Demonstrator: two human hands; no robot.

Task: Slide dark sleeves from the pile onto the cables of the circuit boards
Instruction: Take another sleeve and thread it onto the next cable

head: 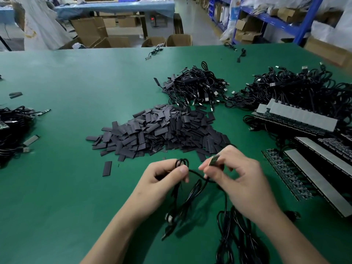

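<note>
The grip of the right hand (238, 178) is pinching the narrow end of a small circuit board (214, 160) between thumb and fingertips and tilting it up toward the pile; the remaining fingers are curling loosely beneath. The grip of the left hand (165, 180) is pressing thumb against forefinger on a small loop of the black cable (196, 175), which is spanning the gap between the two hands and trailing down over the worktop (57, 187) toward the person. No sleeve is showing in either hand, so the step in hand is judged to be straightening the lead ahead of threading. To do it well, the left hand should be letting the coil fall slack so the lead runs straight while the right is holding the board steady. A single sleeve from the near edge of the pile of dark sleeves (162, 130), lying just beyond the hands, should then be squeezed open and fed along without snagging on a kink. Both forearms are reaching forward from the near edge, wrists raised above the surface. Stacked boards (297, 121) are lying to the right, and tangled cable bundles (196, 86) beyond the pile
</note>
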